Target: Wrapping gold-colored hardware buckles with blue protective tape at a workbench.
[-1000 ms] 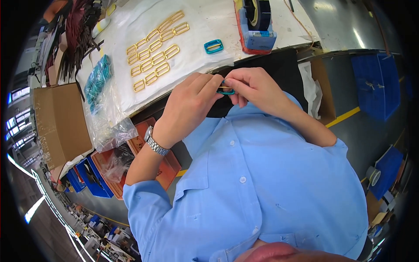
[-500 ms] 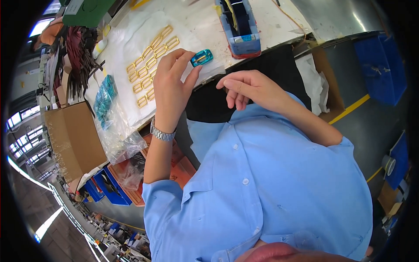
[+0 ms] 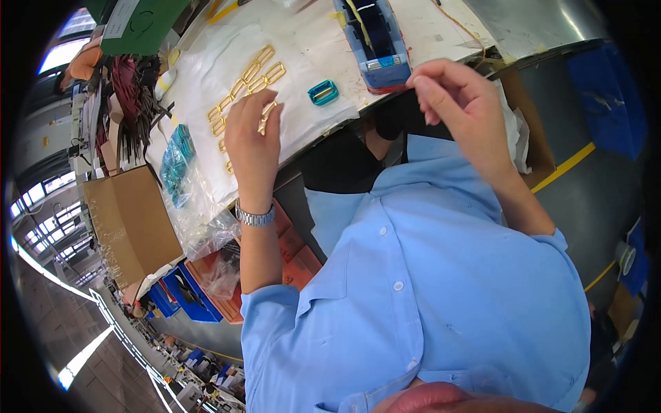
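Our left hand lies flat, fingers loosely spread, on the gold metal buckles laid in rows on the white sheet covering the worktop. We judge a careless drag could scatter them. Our right hand pinches near the blue tape dispenser; whether it grips anything we cannot tell. 1 glossy teal buckle sits apart.

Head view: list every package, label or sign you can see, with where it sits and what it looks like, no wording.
Green board with a white label: top left, behind the table.
Brown cardboard box: left of the table, open, plain.
Clear plastic bags: table's left edge, crumpled, one holding teal buckles.
Blue bins: under the table, lower left.
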Motion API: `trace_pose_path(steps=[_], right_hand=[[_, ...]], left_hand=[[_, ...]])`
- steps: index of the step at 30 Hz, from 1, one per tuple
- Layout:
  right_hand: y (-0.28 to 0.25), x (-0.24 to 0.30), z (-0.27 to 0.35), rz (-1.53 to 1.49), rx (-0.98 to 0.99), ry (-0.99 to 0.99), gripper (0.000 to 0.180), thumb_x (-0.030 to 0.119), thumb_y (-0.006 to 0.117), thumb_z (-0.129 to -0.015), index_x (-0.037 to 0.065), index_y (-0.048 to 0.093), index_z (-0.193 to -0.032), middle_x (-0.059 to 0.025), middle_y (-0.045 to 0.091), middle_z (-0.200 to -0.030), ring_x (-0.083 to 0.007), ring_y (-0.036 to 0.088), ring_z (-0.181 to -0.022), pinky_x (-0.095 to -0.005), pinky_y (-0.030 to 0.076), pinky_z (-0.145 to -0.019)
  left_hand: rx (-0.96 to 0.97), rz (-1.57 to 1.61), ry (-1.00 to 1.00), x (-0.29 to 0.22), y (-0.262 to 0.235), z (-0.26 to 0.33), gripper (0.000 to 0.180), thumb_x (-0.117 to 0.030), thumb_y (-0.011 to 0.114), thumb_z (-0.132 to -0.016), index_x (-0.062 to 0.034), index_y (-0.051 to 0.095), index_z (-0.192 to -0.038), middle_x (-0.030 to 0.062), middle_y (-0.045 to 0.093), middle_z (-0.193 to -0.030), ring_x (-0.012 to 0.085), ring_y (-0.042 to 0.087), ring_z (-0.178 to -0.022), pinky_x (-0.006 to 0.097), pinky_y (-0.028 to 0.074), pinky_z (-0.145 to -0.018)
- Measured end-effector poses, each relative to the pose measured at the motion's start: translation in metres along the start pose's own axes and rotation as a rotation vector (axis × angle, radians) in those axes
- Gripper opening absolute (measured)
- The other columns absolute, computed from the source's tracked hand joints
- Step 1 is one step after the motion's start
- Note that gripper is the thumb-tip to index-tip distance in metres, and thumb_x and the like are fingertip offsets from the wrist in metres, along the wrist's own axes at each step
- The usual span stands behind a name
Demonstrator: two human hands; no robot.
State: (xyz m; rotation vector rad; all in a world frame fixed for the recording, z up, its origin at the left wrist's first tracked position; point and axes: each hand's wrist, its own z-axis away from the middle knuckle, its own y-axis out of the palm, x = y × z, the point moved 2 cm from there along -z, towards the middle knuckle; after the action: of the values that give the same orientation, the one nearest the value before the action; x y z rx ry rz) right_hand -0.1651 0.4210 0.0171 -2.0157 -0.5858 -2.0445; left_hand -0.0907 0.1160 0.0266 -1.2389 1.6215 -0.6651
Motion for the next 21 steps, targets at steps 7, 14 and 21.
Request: trace_pose_path(steps=[7,14,21], right_hand=[[-0.013,-0.024,-0.038,0.165,-0.102,-0.128,0.025,0.026,0.076,-0.1,0.004,0.071,-0.11,0.003,0.065,-0.09,-0.004,0.055,-0.077,-0.0203,0.046,-0.071],[0.001,-0.027,-0.042,0.218,-0.103,-0.116,0.033,0.031,0.081,-0.096,0.003,0.069,-0.109,0.0007,0.066,-0.092,-0.0069,0.058,-0.078,-0.0228,0.05,-0.073],[0.003,-0.025,-0.045,0.332,-0.093,-0.084,0.031,0.029,0.079,-0.096,0.002,0.068,-0.109,-0.0052,0.07,-0.09,-0.0117,0.068,-0.079,-0.0285,0.055,-0.076]], left_hand=[[0.182,-0.201,0.051,0.025,-0.025,0.031,0.006,-0.009,0.075,-0.092,-0.0046,0.072,-0.093,0.0117,0.07,-0.089,0.0321,0.067,-0.088,0.042,0.054,-0.078],[0.159,-0.236,0.166,0.028,-0.005,0.005,0.007,-0.008,0.074,-0.09,-0.0057,0.069,-0.093,0.0119,0.068,-0.089,0.0326,0.065,-0.087,0.045,0.053,-0.078],[0.251,-0.35,0.175,0.034,0.002,-0.004,0.009,-0.008,0.072,-0.088,-0.0037,0.065,-0.091,0.0132,0.068,-0.091,0.0334,0.065,-0.09,0.045,0.053,-0.08]])
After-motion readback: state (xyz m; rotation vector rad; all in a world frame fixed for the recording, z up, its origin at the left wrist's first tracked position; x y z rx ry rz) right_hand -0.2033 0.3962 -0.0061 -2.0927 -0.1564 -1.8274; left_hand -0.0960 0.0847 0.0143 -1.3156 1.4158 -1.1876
